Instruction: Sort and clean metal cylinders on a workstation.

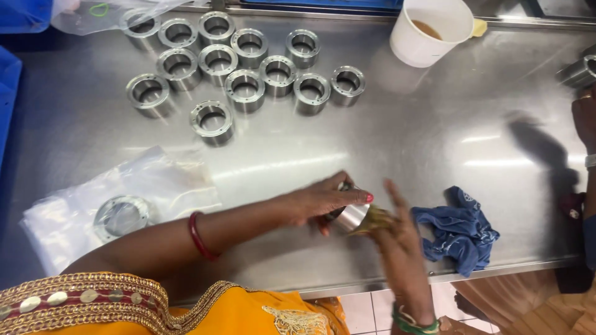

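My left hand (323,201) grips a shiny metal ring (349,216) just above the steel table (403,136), near its front edge. My right hand (397,229) is blurred and presses a small yellowish pad (371,219) against the ring's open end, fingers raised. A red bangle sits on my left wrist and green bangles on my right. The ring's far side is hidden by my left fingers.
Several more metal rings (248,68) stand grouped at the back left. One ring lies inside a clear plastic bag (118,211) at the front left. A white paper cup (431,31) stands at the back, a blue cloth (462,226) lies front right. Another person's arm (586,124) shows at the right edge.
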